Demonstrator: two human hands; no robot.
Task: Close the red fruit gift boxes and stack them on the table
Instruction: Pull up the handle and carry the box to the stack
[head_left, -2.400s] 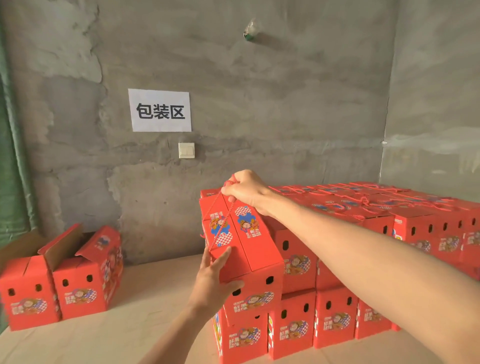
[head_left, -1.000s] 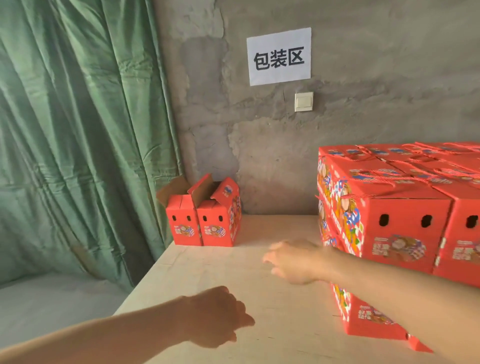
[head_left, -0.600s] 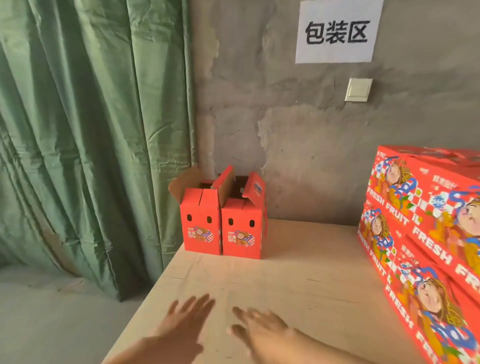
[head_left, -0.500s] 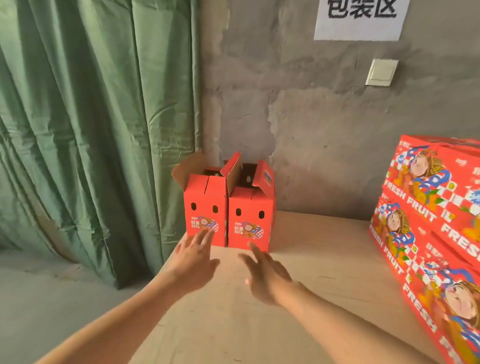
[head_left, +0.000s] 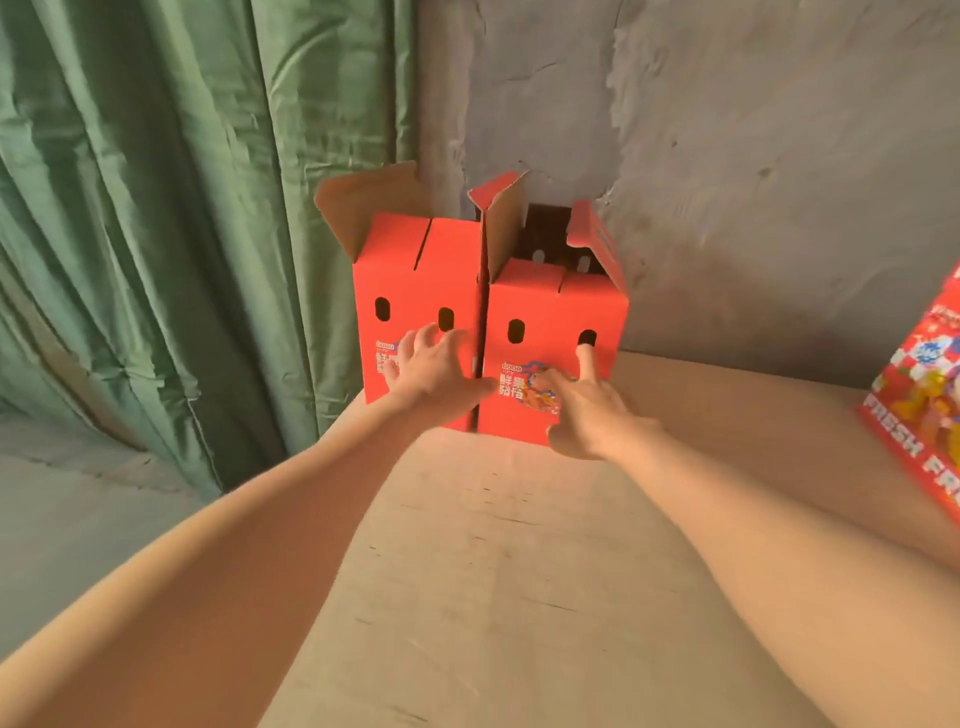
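Two red fruit gift boxes stand side by side at the table's far left corner, top flaps up. The left open box (head_left: 410, 270) has a brown flap leaning left. The right open box (head_left: 550, 306) shows its dark inside. My left hand (head_left: 434, 371) reaches to the front of the left box near the seam, fingers spread and holding nothing. My right hand (head_left: 584, 410) is at the front face of the right box, index finger pointing up at a vent hole. Closed stacked boxes (head_left: 919, 410) show at the right edge.
The wooden table (head_left: 519, 571) runs from the boxes toward me. A green curtain (head_left: 182, 208) hangs at the left, beyond the table's left edge. A rough concrete wall (head_left: 727, 156) stands right behind the open boxes.
I set a closed box on the stack, then turned left. Both hands have stretched forward across the table and now reach the fronts of the two open boxes, which look nearer.
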